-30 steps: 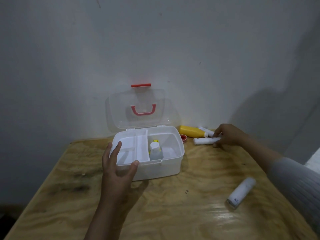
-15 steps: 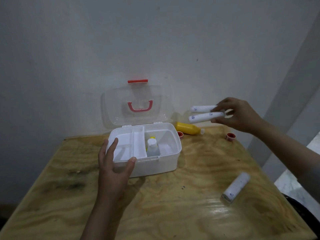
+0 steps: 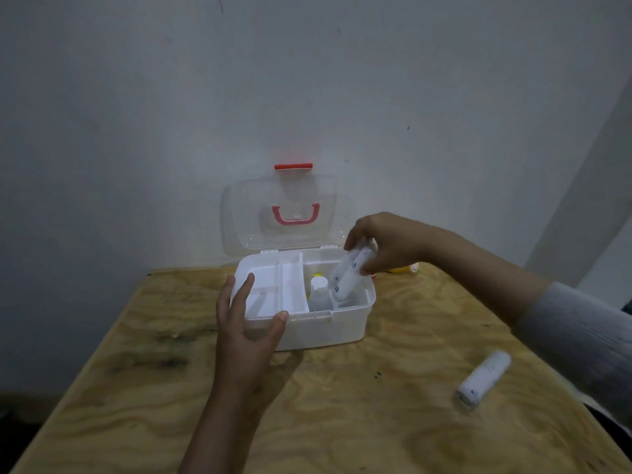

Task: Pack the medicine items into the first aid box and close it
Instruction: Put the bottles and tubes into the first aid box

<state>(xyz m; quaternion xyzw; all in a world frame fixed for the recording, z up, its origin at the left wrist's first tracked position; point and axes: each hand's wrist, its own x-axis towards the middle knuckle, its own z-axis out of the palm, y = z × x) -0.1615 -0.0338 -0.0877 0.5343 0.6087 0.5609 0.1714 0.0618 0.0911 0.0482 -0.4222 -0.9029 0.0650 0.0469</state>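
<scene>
Over the open first aid box, the right hand pinches two white tubes, tilted steeply, lower ends already inside the right compartment. Left hand, fingers spread, steadies the box's front-left corner.

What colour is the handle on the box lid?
Red, on the clear lid; the handle shows best in the head view.

Right hand lowers two tubes into box.
</scene>
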